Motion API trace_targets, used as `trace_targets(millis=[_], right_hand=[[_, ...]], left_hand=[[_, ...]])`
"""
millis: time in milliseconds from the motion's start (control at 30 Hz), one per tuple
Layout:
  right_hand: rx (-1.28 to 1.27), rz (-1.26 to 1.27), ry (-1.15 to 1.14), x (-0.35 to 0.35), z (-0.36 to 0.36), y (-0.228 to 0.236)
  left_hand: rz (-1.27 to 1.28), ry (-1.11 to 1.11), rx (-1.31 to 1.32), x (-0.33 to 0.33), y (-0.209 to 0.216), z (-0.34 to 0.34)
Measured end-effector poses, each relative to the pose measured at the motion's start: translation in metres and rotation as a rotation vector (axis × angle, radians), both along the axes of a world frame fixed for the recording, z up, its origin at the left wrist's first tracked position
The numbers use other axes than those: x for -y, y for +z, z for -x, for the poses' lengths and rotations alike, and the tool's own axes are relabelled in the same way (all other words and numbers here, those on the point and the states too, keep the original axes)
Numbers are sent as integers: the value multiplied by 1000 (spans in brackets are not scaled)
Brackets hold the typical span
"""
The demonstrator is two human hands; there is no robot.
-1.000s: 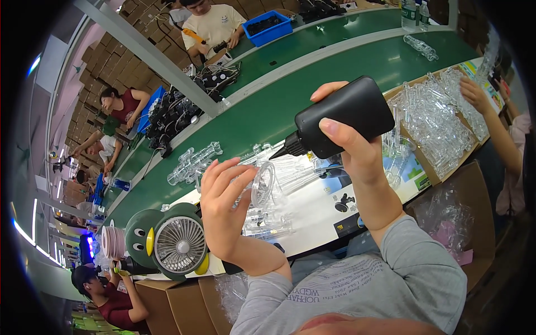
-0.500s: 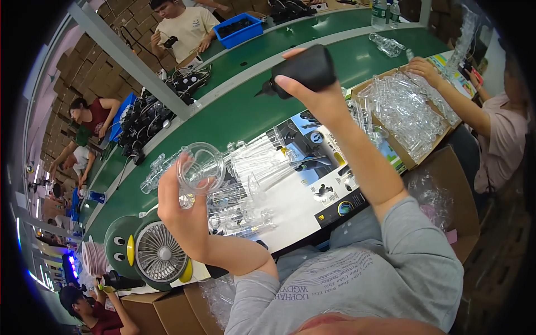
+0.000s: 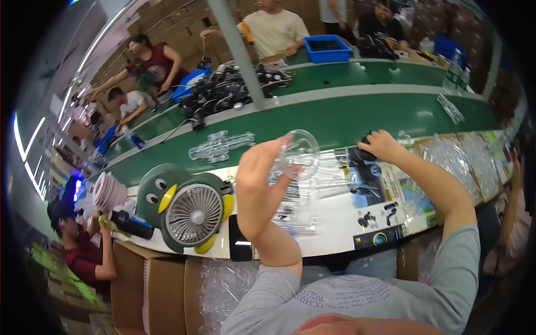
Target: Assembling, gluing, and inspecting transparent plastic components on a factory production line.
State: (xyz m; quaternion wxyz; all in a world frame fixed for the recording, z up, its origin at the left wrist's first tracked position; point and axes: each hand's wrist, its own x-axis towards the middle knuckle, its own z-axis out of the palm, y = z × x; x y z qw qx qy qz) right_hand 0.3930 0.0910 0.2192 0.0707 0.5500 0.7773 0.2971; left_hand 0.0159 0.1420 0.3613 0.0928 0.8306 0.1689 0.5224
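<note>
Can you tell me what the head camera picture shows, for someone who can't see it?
A person's left hand holds up a clear plastic tray over a white worktable, while the right hand rests a black device at the green conveyor belt. A penguin-shaped desk fan stands to the left.

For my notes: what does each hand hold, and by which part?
The left hand holds a clear plastic tray by its edge. The right hand grips a black device, mostly hidden.

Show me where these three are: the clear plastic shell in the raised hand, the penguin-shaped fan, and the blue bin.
clear plastic shell (image 3: 298, 154): head view, its round domed part.
penguin-shaped fan (image 3: 194, 212): head view, middle of the grille.
blue bin (image 3: 328, 53): head view, its front wall.
</note>
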Motion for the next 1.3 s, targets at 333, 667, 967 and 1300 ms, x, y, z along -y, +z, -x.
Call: trace_targets(millis=[333, 667, 967, 1300], right_hand=[[31, 124, 15, 11, 14, -8], [-357, -52, -264, 25, 80, 63], [-1141, 6, -98, 36, 165, 133], [-1597, -156, -267, 35, 164, 133]], left_hand=[[-2, -25, 15, -3, 0, 7], [15, -76, 1, -6, -3, -5], [-25, -31, -56, -6, -4, -16], [-29, -1, -93, -6, -6, -26]])
